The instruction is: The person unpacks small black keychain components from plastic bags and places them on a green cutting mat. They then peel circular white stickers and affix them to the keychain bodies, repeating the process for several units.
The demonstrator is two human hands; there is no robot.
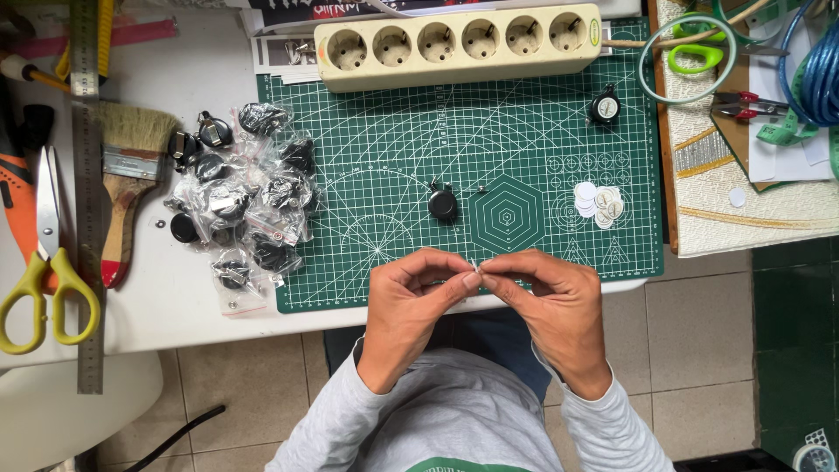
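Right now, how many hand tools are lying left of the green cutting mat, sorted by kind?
Scissors, yellow handles: 1
Paintbrush, wooden handle: 1
Steel ruler: 1
Total: 3
The left hand and right hand touch none of them; together they pinch something tiny at the cutting mat edge.

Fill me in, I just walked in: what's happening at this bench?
A person pinches something tiny between the fingertips of the left hand and right hand, over the near edge of a green cutting mat. One small black round part lies loose on the mat; more sit bagged in a pile left of it.
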